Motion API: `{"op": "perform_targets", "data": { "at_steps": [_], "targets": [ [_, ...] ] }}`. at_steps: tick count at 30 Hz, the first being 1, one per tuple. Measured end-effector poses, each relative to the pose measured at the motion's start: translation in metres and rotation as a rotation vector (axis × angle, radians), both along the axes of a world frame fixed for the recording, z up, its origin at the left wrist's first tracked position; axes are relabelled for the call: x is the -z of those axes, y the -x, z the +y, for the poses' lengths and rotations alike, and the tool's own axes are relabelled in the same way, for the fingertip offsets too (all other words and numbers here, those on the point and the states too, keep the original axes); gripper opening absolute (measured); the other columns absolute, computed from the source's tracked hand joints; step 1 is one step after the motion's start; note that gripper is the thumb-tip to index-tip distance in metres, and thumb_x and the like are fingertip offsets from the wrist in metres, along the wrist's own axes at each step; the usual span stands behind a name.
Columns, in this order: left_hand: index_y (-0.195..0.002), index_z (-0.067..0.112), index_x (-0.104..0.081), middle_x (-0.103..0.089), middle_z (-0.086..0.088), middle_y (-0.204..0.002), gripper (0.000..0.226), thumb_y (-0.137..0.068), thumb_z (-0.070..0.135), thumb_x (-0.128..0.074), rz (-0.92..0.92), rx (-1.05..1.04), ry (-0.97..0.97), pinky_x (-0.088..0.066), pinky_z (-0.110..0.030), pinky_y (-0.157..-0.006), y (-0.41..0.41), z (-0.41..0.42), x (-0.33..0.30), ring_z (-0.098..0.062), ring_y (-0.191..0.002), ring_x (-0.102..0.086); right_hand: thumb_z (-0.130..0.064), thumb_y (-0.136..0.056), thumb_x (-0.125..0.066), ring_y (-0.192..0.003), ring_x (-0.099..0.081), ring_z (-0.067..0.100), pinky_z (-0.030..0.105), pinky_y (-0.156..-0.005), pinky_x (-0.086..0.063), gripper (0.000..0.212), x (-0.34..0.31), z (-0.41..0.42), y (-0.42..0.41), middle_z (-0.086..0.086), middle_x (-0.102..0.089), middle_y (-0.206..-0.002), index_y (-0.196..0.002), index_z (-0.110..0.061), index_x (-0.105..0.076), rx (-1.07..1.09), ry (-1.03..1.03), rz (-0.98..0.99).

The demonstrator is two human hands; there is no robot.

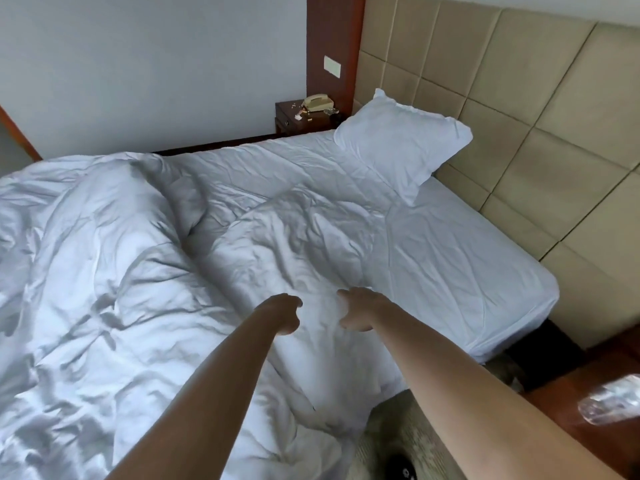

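Over at the near edge of the bed [519, 320], two bare arms stretch out across a big rumpled white cotton duvet [166, 258]. It's puffy and creased all over, with deep folds and a ridge running up the middle. It covers most of the mattress and spills off the near side toward the floor.

The left hand [283, 313] is down at the fabric with its fingers curled under. Honestly can't tell whether that grip has any cloth pinched in it. The right hand [358, 310] is just beside it, grip loose and spread, thumb out, holding nothing.

Toward the head end a smoother white fitted sheet [450, 258] lies bare. A plump white rectangular pillow [401, 143] with a flanged edge sits against the beige padded headboard [519, 98], which is made of big square panels.

The far corner has a small dark wooden nightstand [291, 123] carrying a cream corded telephone [317, 102]. The room has a plain white wall [138, 64] and speckled grey-brown carpet [398, 441]. At the right, a clear crinkly plastic bottle [613, 400] lies on a reddish wooden worktop [561, 403].
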State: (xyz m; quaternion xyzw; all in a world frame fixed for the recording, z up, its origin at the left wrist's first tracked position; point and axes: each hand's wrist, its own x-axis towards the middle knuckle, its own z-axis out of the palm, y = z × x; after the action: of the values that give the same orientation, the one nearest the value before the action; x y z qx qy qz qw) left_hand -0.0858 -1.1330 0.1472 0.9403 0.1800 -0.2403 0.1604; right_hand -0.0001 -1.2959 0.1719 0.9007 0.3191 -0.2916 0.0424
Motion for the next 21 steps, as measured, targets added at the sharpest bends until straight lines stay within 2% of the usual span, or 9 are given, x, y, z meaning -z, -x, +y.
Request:
{"op": "perform_targets", "data": {
  "at_steps": [3,5,9,11,15,21],
  "targets": [
    [-0.147,0.028,-0.032,-0.031,0.001,-0.152,0.059,-0.091,0.010,-0.041,-0.003,-0.032,-0.004,-0.031,-0.037,-0.113,-0.044,-0.020,0.002,-0.019,-0.140,-0.029,-0.034,-0.093,-0.050,-0.147,-0.013,0.023,0.038,-0.117,-0.022,0.075,0.004,-0.014,-0.051,0.004,-0.007,-0.160,-0.153,-0.023,-0.008,-0.028,-0.013,-0.004],
    [-0.148,0.028,-0.029,-0.029,0.001,-0.152,0.060,-0.091,0.010,-0.041,0.006,-0.047,-0.016,-0.032,-0.039,-0.112,-0.076,-0.034,0.004,-0.020,-0.140,-0.029,-0.032,-0.093,-0.049,-0.147,-0.013,0.023,0.038,-0.116,-0.022,0.074,0.009,-0.022,-0.084,0.005,-0.006,-0.160,-0.153,-0.024,-0.008,-0.067,-0.033,-0.011],
    [-0.148,0.026,-0.029,-0.029,-0.001,-0.152,0.057,-0.093,0.015,-0.041,-0.017,-0.087,-0.035,-0.033,-0.039,-0.110,-0.138,-0.058,0.008,-0.021,-0.139,-0.030,-0.035,-0.091,-0.049,-0.139,-0.028,0.024,0.039,-0.108,-0.034,0.069,0.020,-0.033,-0.147,0.005,-0.022,-0.154,-0.151,-0.024,-0.017,-0.132,-0.078,-0.001],
    [-0.146,0.026,-0.031,-0.030,0.000,-0.151,0.055,-0.093,0.017,-0.042,-0.025,-0.107,-0.040,-0.033,-0.040,-0.111,-0.161,-0.066,0.014,-0.020,-0.138,-0.030,-0.039,-0.090,-0.049,-0.136,-0.032,0.023,0.038,-0.106,-0.035,0.068,0.026,-0.036,-0.177,0.004,-0.027,-0.151,-0.150,-0.024,-0.021,-0.146,-0.090,0.008],
    [-0.144,0.025,-0.034,-0.030,0.000,-0.150,0.053,-0.093,0.019,-0.044,0.018,-0.112,-0.060,-0.032,-0.038,-0.111,-0.198,-0.069,0.033,-0.020,-0.139,-0.027,-0.029,-0.090,-0.048,-0.133,-0.034,0.023,0.037,-0.103,-0.034,0.062,0.049,-0.034,-0.226,0.003,-0.032,-0.145,-0.148,-0.024,-0.025,-0.166,-0.072,0.031],
    [-0.142,0.020,-0.036,-0.032,-0.003,-0.146,0.052,-0.091,0.021,-0.048,0.072,-0.137,-0.055,-0.034,-0.039,-0.109,-0.267,-0.044,0.079,-0.023,-0.136,-0.031,-0.019,-0.091,-0.046,-0.141,-0.023,0.024,0.038,-0.111,-0.028,0.062,0.090,-0.013,-0.298,0.008,-0.018,-0.155,-0.149,-0.020,-0.022,-0.224,-0.014,0.012]
  ]
}}
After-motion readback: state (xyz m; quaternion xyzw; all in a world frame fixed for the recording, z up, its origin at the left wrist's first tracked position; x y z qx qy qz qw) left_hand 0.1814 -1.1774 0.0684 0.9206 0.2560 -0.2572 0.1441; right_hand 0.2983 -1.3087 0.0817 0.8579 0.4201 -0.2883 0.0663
